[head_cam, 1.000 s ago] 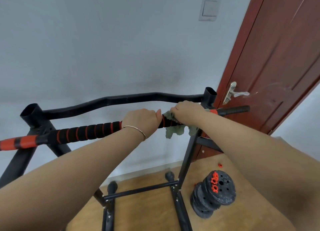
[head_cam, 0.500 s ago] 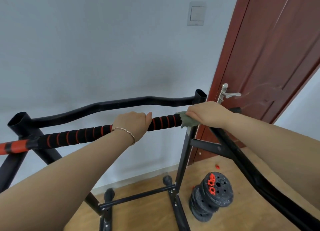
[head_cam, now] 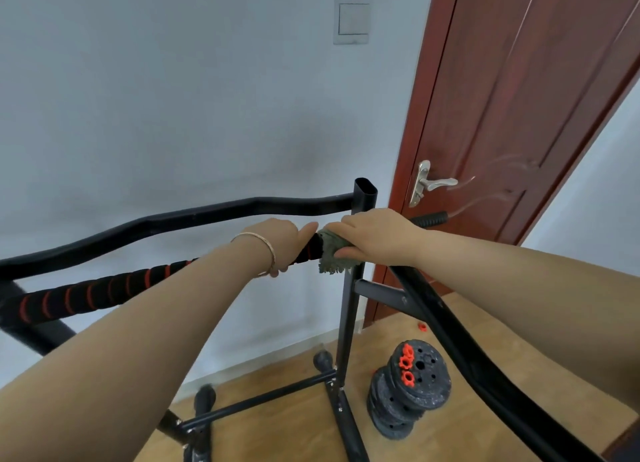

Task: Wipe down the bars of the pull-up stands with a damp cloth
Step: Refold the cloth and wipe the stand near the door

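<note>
My right hand (head_cam: 374, 234): fingers curled over cloth (head_cam: 332, 253), clamping it round padded bar (head_cam: 104, 290) at bar's right end. My left hand (head_cam: 280, 245): fingers wrapped round bar, thumb tip just beside cloth. Upright post (head_cam: 348, 323): under bar's right end. Weight plates (head_cam: 412, 389): floor, below bar's right end.

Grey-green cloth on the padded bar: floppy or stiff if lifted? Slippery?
Likely floppy: the grey-green cloth drapes over the black foam-padded bar with red rings and its ragged edge hangs limp below the right hand. Probably light, since one hand holds it. Its nubby texture should grip the foam rather than slide.
</note>
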A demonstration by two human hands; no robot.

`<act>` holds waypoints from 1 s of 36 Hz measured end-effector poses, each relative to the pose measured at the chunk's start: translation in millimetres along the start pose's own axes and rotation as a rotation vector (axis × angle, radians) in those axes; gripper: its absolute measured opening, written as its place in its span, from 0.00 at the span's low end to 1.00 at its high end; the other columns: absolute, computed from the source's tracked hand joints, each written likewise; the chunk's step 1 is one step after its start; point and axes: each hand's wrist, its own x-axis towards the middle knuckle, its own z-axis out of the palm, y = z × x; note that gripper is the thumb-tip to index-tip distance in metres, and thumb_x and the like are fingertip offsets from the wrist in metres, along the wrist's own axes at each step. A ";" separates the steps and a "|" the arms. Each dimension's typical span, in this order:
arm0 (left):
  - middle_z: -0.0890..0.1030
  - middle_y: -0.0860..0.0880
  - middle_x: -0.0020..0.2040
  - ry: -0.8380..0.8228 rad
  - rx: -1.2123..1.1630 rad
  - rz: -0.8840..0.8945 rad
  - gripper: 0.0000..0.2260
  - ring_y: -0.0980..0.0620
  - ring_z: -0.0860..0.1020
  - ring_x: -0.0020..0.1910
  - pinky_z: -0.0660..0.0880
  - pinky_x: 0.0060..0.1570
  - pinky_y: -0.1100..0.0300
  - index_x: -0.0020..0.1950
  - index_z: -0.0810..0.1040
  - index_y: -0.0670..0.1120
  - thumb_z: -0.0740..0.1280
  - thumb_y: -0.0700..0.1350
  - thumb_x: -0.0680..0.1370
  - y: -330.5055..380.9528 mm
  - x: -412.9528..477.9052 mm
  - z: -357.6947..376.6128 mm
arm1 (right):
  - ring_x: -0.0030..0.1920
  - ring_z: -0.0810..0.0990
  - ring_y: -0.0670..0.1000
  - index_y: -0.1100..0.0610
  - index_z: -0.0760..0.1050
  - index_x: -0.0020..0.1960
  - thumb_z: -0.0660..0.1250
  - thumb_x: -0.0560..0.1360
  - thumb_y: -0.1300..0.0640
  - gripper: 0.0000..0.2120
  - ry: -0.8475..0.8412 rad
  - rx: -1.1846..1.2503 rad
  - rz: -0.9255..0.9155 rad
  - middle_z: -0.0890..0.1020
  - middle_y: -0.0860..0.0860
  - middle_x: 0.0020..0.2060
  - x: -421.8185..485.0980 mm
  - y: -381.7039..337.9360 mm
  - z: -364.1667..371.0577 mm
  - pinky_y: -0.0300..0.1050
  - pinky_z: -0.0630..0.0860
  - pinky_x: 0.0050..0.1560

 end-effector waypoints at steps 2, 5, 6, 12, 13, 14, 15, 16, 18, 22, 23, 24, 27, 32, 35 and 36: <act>0.83 0.44 0.38 -0.036 -0.164 -0.062 0.31 0.47 0.80 0.33 0.75 0.36 0.58 0.48 0.77 0.41 0.42 0.62 0.83 1.4 4.9 -0.7 | 0.37 0.78 0.50 0.52 0.70 0.63 0.48 0.78 0.33 0.28 0.042 -0.026 -0.022 0.77 0.46 0.42 4.0 1.3 5.8 0.50 0.77 0.36; 0.80 0.45 0.38 0.027 0.003 -0.009 0.24 0.46 0.80 0.34 0.76 0.36 0.56 0.57 0.76 0.42 0.47 0.56 0.85 0.0 3.4 1.2 | 0.32 0.76 0.51 0.53 0.69 0.52 0.44 0.77 0.32 0.27 0.072 -0.065 -0.046 0.76 0.46 0.37 10.9 3.2 11.4 0.50 0.75 0.32; 0.78 0.46 0.40 0.043 0.144 0.031 0.17 0.45 0.80 0.38 0.77 0.38 0.54 0.67 0.71 0.44 0.51 0.51 0.85 -2.7 3.0 1.7 | 0.31 0.76 0.51 0.53 0.67 0.49 0.44 0.78 0.32 0.26 0.056 -0.061 -0.040 0.75 0.47 0.35 13.2 3.2 11.3 0.49 0.74 0.32; 0.71 0.48 0.46 0.275 0.425 0.136 0.26 0.45 0.72 0.41 0.73 0.35 0.53 0.76 0.53 0.48 0.61 0.43 0.81 -3.1 -13.7 17.7 | 0.31 0.72 0.45 0.53 0.71 0.43 0.44 0.84 0.40 0.24 -0.139 0.209 0.038 0.75 0.48 0.31 28.6 -0.9 -10.1 0.47 0.71 0.41; 0.71 0.48 0.47 0.322 0.437 0.127 0.25 0.45 0.71 0.40 0.72 0.34 0.53 0.75 0.53 0.48 0.59 0.43 0.81 -3.6 -17.9 20.7 | 0.33 0.73 0.45 0.53 0.72 0.41 0.45 0.84 0.41 0.26 -0.207 0.320 0.072 0.77 0.49 0.32 32.1 -0.5 -15.8 0.46 0.70 0.43; 0.71 0.48 0.47 0.360 0.473 0.113 0.24 0.44 0.71 0.39 0.70 0.33 0.54 0.76 0.52 0.48 0.58 0.43 0.82 -4.2 -21.2 23.5 | 0.34 0.74 0.46 0.54 0.73 0.38 0.46 0.84 0.40 0.27 -0.281 0.420 0.120 0.77 0.50 0.32 35.7 0.3 -21.8 0.45 0.70 0.43; 0.70 0.47 0.48 0.385 0.494 0.117 0.24 0.44 0.72 0.39 0.69 0.31 0.55 0.76 0.52 0.47 0.57 0.43 0.83 -5.0 -24.7 26.5 | 0.34 0.75 0.47 0.55 0.73 0.37 0.47 0.83 0.38 0.29 -0.347 0.488 0.172 0.78 0.51 0.33 39.3 2.3 -25.9 0.43 0.69 0.42; 0.69 0.47 0.47 0.383 0.501 0.114 0.24 0.44 0.72 0.39 0.68 0.30 0.55 0.76 0.52 0.46 0.58 0.42 0.82 -5.0 -27.8 27.8 | 0.34 0.76 0.48 0.56 0.75 0.37 0.47 0.82 0.34 0.32 -0.398 0.510 0.209 0.79 0.51 0.32 40.9 4.1 -29.7 0.43 0.69 0.42; 0.69 0.48 0.47 0.390 0.527 0.113 0.23 0.45 0.73 0.40 0.68 0.30 0.56 0.73 0.55 0.46 0.60 0.41 0.81 -3.5 -32.1 25.3 | 0.34 0.77 0.49 0.57 0.75 0.37 0.46 0.80 0.31 0.35 -0.449 0.483 0.203 0.79 0.52 0.32 39.6 5.7 -33.8 0.43 0.71 0.42; 0.78 0.47 0.52 0.250 0.296 0.097 0.19 0.45 0.77 0.44 0.73 0.37 0.53 0.73 0.61 0.49 0.57 0.48 0.82 -11.1 -22.1 3.2 | 0.30 0.71 0.49 0.56 0.68 0.36 0.44 0.84 0.40 0.29 -0.323 0.336 0.062 0.74 0.52 0.30 27.0 -0.5 -44.5 0.46 0.70 0.40; 0.82 0.46 0.50 0.151 0.101 0.052 0.17 0.45 0.79 0.43 0.75 0.40 0.53 0.70 0.66 0.48 0.54 0.52 0.83 -15.0 -22.8 -8.2 | 0.29 0.70 0.48 0.56 0.68 0.38 0.43 0.84 0.39 0.28 -0.244 0.232 0.055 0.73 0.50 0.29 23.8 -2.2 -46.3 0.47 0.71 0.38; 0.85 0.46 0.46 0.023 -0.125 -0.016 0.20 0.46 0.82 0.39 0.78 0.44 0.53 0.65 0.72 0.48 0.49 0.57 0.84 -17.7 -24.7 -18.3 | 0.28 0.70 0.48 0.55 0.68 0.39 0.43 0.84 0.39 0.27 -0.137 0.091 0.044 0.72 0.48 0.29 20.9 -3.3 -46.2 0.48 0.72 0.35; 0.86 0.47 0.37 -0.156 -0.482 -0.074 0.32 0.46 0.84 0.34 0.80 0.50 0.52 0.54 0.78 0.44 0.43 0.64 0.82 -20.5 -28.5 -35.8 | 0.22 0.67 0.49 0.55 0.69 0.38 0.46 0.83 0.39 0.27 0.187 -0.166 0.055 0.70 0.46 0.25 12.4 -3.0 -32.7 0.43 0.63 0.23; 0.80 0.48 0.41 0.088 0.119 0.053 0.18 0.51 0.79 0.35 0.75 0.39 0.58 0.72 0.64 0.42 0.56 0.44 0.83 -9.4 -33.3 -25.1 | 0.22 0.68 0.50 0.56 0.69 0.36 0.48 0.83 0.41 0.26 0.268 -0.181 0.036 0.71 0.47 0.24 12.8 -0.7 -26.7 0.42 0.64 0.24; 0.77 0.47 0.49 0.275 0.292 0.123 0.22 0.43 0.77 0.45 0.74 0.38 0.53 0.75 0.58 0.45 0.58 0.43 0.82 -4.4 -36.8 -0.9 | 0.33 0.76 0.48 0.55 0.74 0.38 0.45 0.83 0.37 0.30 -0.203 0.196 0.162 0.77 0.49 0.31 22.3 1.3 -41.7 0.48 0.76 0.42; 0.74 0.48 0.44 0.317 0.318 0.120 0.17 0.43 0.75 0.42 0.74 0.36 0.53 0.71 0.61 0.46 0.57 0.44 0.82 -2.2 -38.8 5.7 | 0.36 0.78 0.48 0.55 0.76 0.38 0.46 0.82 0.34 0.33 -0.357 0.361 0.239 0.79 0.50 0.34 24.4 2.9 -45.2 0.47 0.74 0.47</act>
